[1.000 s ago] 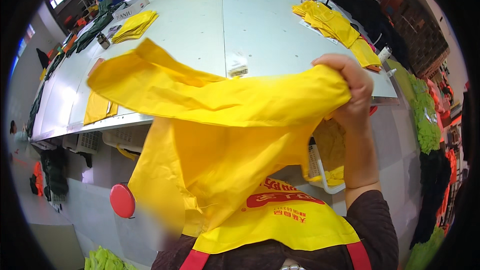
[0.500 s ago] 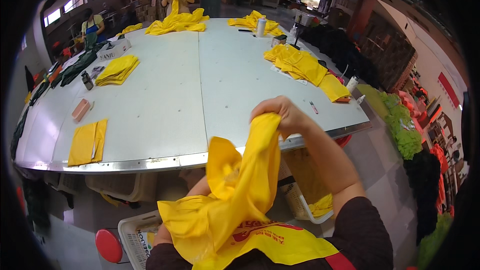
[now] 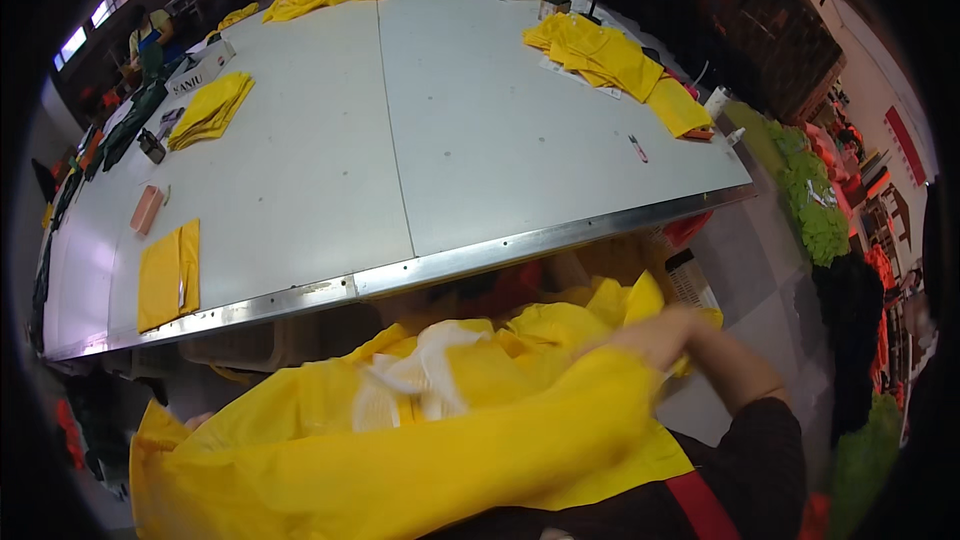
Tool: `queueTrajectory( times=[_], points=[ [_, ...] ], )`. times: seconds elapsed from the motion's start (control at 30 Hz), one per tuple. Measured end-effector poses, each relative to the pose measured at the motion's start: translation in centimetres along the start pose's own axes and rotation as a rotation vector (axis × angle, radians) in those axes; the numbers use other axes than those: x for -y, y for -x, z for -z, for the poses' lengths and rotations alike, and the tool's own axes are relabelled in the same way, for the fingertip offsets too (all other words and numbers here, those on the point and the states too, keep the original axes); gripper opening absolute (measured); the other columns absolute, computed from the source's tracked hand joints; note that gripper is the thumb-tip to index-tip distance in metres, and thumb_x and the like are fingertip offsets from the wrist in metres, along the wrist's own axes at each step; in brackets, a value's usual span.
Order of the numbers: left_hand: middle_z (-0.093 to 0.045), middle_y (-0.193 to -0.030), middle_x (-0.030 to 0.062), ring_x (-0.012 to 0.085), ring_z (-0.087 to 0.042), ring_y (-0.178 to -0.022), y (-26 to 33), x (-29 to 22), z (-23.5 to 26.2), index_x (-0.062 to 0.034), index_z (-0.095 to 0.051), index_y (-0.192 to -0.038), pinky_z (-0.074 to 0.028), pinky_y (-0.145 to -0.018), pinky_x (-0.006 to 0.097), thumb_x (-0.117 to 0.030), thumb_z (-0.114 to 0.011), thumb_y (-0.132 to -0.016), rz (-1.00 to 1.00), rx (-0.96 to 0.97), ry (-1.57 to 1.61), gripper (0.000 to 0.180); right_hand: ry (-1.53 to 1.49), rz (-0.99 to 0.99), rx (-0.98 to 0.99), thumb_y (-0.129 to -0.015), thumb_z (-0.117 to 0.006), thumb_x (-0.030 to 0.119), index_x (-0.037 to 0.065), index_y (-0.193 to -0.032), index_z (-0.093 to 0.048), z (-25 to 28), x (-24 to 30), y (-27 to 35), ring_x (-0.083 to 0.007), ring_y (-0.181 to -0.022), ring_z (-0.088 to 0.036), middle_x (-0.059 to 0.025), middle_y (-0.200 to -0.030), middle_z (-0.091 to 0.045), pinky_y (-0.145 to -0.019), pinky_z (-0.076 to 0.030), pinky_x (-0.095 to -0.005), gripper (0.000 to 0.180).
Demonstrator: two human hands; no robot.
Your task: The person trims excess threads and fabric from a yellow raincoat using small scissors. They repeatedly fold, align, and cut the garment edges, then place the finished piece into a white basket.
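Note:
A large yellow garment (image 3: 400, 470) is spread wide in front of my body, below the table's near edge. A white part (image 3: 425, 375) shows in its middle, smeared by motion. My right hand (image 3: 655, 338), also blurred, grips the garment's right side. At the far left end only a bit of my left hand (image 3: 197, 421) peeks out behind the cloth; the stretched fabric there is held up by it, while its fingers are hidden.
A broad light table (image 3: 300, 160) with a metal rim lies ahead. On it are a folded yellow piece (image 3: 168, 275), a pink tray (image 3: 147, 210), a small cutter (image 3: 638, 148), a yellow stack (image 3: 212, 110) and a yellow pile (image 3: 595, 50). A person (image 3: 150, 35) works at far left.
The garment, bunched and lifted by my right hand before, is now lower and spread out sideways. My right hand moved down and right; my left hand went left. The view tilted down.

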State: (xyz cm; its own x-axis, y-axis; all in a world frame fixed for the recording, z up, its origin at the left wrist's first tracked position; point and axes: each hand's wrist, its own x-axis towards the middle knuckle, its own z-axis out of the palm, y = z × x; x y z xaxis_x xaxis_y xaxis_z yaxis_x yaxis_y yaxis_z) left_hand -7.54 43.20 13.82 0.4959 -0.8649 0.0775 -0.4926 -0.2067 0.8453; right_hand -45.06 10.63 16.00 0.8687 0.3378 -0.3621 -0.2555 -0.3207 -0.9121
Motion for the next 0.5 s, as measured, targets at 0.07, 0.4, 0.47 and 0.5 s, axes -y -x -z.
queueTrajectory(
  times=[0.07,0.4,0.47,0.5],
  points=[
    [-0.053,-0.084,0.0054,0.0152,-0.051,-0.074,0.8,-0.1,1.5,-0.0013,-0.052,-0.085,-0.043,-0.065,0.025,-0.018,-0.057,-0.072,0.04,-0.023,-0.106,0.022,-0.143,-0.198,-0.087,-0.082,-0.06,0.036,-0.001,-0.089,-0.057,-1.4,0.8,-0.7,-0.012,-0.063,-0.053,-0.0028,-0.069,-0.057,-0.054,-0.041,-0.0261,0.038],
    [-0.055,-0.099,0.0146,0.0253,-0.055,-0.088,-20.3,-10.8,13.6,0.0,-0.052,-0.102,-0.046,-0.072,0.031,-0.024,-0.054,-0.08,-0.265,-0.457,-0.859,0.032,0.065,0.155,-0.878,-0.084,-0.054,0.028,0.002,-0.089,-0.06,17.6,8.6,10.4,-0.0122,-0.065,-0.058,-0.0038,-0.07,-0.06,-0.057,-0.045,-0.0259,0.027],
    [-0.056,-0.102,0.0164,0.0273,-0.056,-0.09,-27.1,-13.3,15.5,0.0003,-0.052,-0.105,-0.047,-0.074,0.032,-0.025,-0.053,-0.082,-0.3,-0.609,-1.036,0.035,0.096,0.378,-0.992,-0.085,-0.053,0.032,0.002,-0.092,-0.06,25.8,9.2,6.3,-0.0134,-0.069,-0.057,-0.0033,-0.075,-0.061,-0.062,-0.045,-0.0269,0.032],
    [-0.056,-0.104,0.0173,0.0283,-0.056,-0.092,-30.5,-13.7,16.1,0.0004,-0.052,-0.106,-0.047,-0.075,0.032,-0.026,-0.053,-0.083,-0.309,-0.675,-1.104,0.036,0.015,0.364,-1.04,-0.085,-0.055,0.032,0.0,-0.094,-0.061,29.1,11.1,5.1,-0.0155,-0.072,-0.058,-0.0054,-0.081,-0.062,-0.066,-0.046,-0.0286,0.033]
  ],
)
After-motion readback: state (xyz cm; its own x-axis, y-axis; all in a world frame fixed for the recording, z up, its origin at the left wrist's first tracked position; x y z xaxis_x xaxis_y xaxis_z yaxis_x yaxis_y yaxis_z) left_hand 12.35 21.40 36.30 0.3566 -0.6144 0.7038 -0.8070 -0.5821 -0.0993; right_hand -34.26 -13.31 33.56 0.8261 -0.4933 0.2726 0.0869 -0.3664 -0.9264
